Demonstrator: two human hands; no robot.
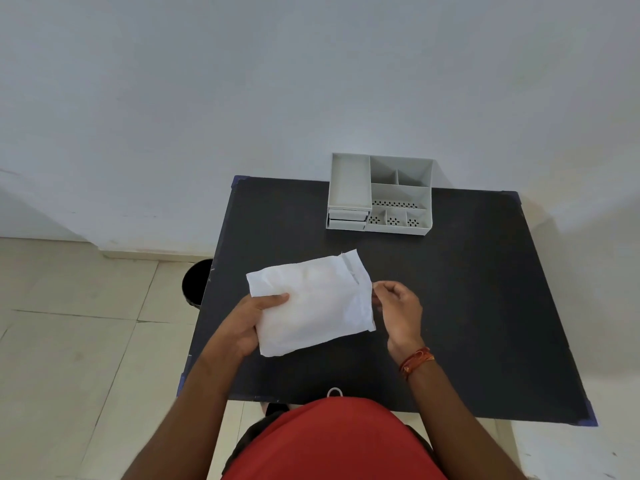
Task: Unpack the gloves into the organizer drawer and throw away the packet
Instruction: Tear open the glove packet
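You hold the white packet (311,303) above the black table (467,289), in front of your body. Your left hand (247,320) grips the packet at its left side, with the thumb lying on top of the paper and the other fingers hidden below it. Your right hand (398,306) is at the right edge of the packet, and its fingertips are closed together in a pinch on that edge. Near the top right corner of the packet there is a short tear or fold line. The packet looks a little swollen, but I cannot see what is inside.

The grey organizer (379,194) stands at the far side of the table, against the wall (311,81), well apart from the packet. Its small drawers (347,220) are at the lower left of it and they look closed. The open compartments on top hold nothing that I can see.

A black bin (197,282) stands on the tiled floor (86,341), just beside the left edge of the table. On your right wrist you wear an orange thread band (415,362).
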